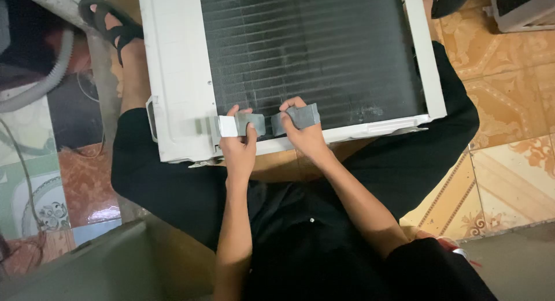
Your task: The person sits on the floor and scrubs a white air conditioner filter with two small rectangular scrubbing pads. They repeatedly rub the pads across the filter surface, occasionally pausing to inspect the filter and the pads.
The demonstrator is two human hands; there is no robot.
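Sitting on a tiled floor (509, 174) with legs in black trousers (173, 185) spread to either side, the person holds a white air-conditioner casing (179, 75) between the knees, its dark finned coil (312, 47) facing up. Nearest item: a pale grey box edge (104, 266) at lower left, out of reach of either hand. Next: the left hand (240, 145), fingers curled and thumb on top, pinching a strip of grey tape (237, 125) flat against the lower rim of the casing, just beside the coil's bottom left corner. Beside it, almost touching: the right hand (305, 133), likewise closed, gripping a second grey tape piece (300, 117) that wraps over its fingers and lies on the lower edge of the coil. The two strips meet near the middle, a narrow gap between them. Step in hand, by judgement: pressing or smoothing tape along the bottom border where coil meets frame. Next move likely calls for firm even pressure outward from the middle, keeping the strips straight and off the delicate fins. Farther: sandalled feet (115, 29) beyond the casing's left corner, a grey corrugated hose (40, 81) at far left, another white unit (520, 12) at top right
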